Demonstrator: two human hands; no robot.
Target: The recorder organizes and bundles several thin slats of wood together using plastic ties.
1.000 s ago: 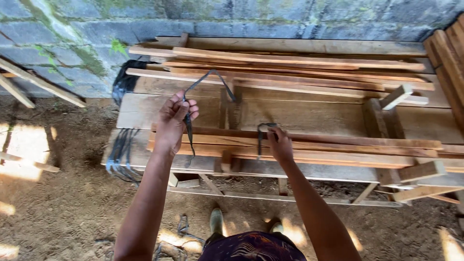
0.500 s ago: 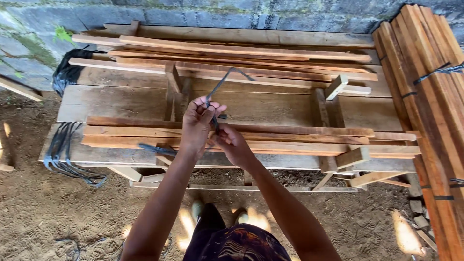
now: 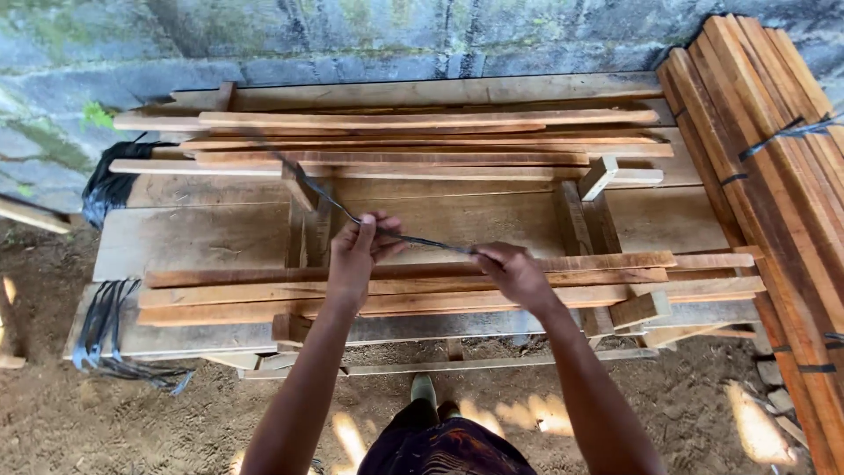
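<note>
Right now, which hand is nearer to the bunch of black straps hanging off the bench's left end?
Left. The left hand is over the bench's middle, right of the black straps; the right hand is farther right.

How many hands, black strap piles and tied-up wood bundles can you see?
Hands: 2, left hand and right hand, both gripping one black strap.
Black strap piles: 2, on the table's left end.
Tied wood bundles: 1.
Total: 5
</note>
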